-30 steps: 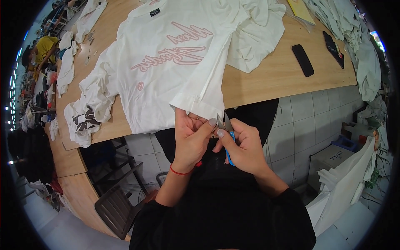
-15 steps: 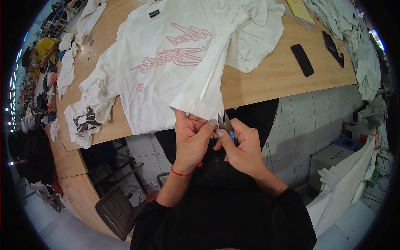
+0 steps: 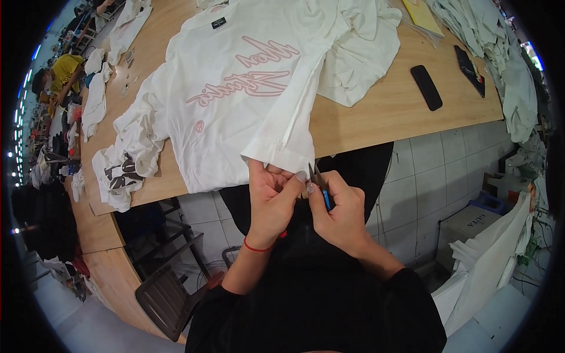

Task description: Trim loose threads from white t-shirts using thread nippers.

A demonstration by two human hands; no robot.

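Observation:
A white T-shirt [image 3: 247,100] with pink script lettering lies spread on the wooden table [image 3: 394,112], its folded hem hanging over the near edge. My left hand [image 3: 272,197] pinches that hem at its lower corner. My right hand [image 3: 340,209] holds small blue-handled thread snips [image 3: 321,185], their metal tips pointing up at the hem right beside my left fingertips. A red string circles my left wrist.
A black phone [image 3: 426,87] and a dark flat case [image 3: 469,69] lie on the table to the right. More white garments are piled at the left [image 3: 126,162] and far right [image 3: 512,76]. A dark chair [image 3: 168,294] stands below the table. A person in yellow [image 3: 62,73] works far left.
My hands have kept their place at the hem; the snips shifted slightly closer to the fabric edge.

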